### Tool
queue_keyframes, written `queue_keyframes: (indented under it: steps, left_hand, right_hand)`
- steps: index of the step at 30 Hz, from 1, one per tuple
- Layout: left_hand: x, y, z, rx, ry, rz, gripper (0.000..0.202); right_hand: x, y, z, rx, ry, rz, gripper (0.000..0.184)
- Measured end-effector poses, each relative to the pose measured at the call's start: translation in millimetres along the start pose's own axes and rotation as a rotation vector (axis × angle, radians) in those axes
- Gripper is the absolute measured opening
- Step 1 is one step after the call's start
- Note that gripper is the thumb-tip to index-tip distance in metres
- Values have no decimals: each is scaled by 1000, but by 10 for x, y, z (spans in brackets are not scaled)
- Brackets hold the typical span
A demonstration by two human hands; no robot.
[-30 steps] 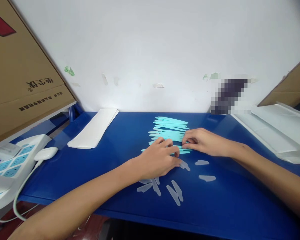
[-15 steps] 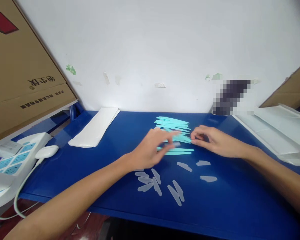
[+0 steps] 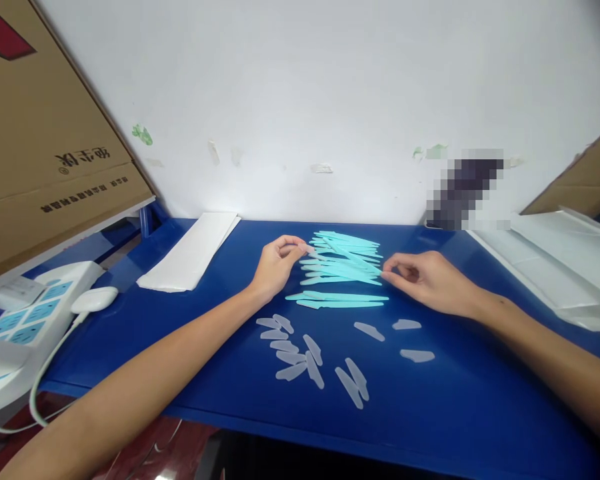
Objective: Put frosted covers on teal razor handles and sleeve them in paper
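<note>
A pile of slim turquoise eyebrow razors [image 3: 345,270] lies on the blue table, with two more razors [image 3: 343,298] just in front of it. My right hand [image 3: 427,280] is at the pile's right side, thumb and fingertips pinching the handle end of one razor [image 3: 355,257] that slants across the others. At the left end of the pile, my left hand [image 3: 279,263] pinches a small clear blade cover [image 3: 309,249]. Whether this cover touches a razor I cannot tell. Several loose blade covers [image 3: 290,358] lie in front, with others [image 3: 417,356] farther right.
White folded sheets [image 3: 190,257] lie at the back left. A white power strip [image 3: 45,307] with a cable and white plug stands at the left edge, below a cardboard box [image 3: 55,133]. Clear plastic sheets [image 3: 555,260] lie at the right. A wall closes the back.
My left hand has moved left and back from over the razors to the pile's left end, carrying the cover. My right hand stays at the handle ends, now with a slanted razor in its pinch.
</note>
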State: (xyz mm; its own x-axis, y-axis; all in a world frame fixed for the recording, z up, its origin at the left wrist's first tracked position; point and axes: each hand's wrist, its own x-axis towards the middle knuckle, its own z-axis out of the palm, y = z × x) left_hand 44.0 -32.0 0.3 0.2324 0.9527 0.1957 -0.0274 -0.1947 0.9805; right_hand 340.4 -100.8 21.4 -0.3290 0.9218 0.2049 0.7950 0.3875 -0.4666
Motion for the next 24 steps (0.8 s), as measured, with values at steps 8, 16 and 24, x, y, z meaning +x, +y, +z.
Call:
queue_keyframes:
  steps: [8, 16, 24]
  left_hand:
    - [-14, 6, 5, 2, -17, 1, 31]
    - [-14, -4, 10, -26, -58, 17, 33]
    - [-12, 13, 5, -11, -54, 17, 34]
  right_hand:
    - [10, 53, 33, -33, -69, -41, 37]
    - [16, 28, 28, -37, -66, -65, 34]
    - [28, 14, 3, -59, 0, -130, 33]
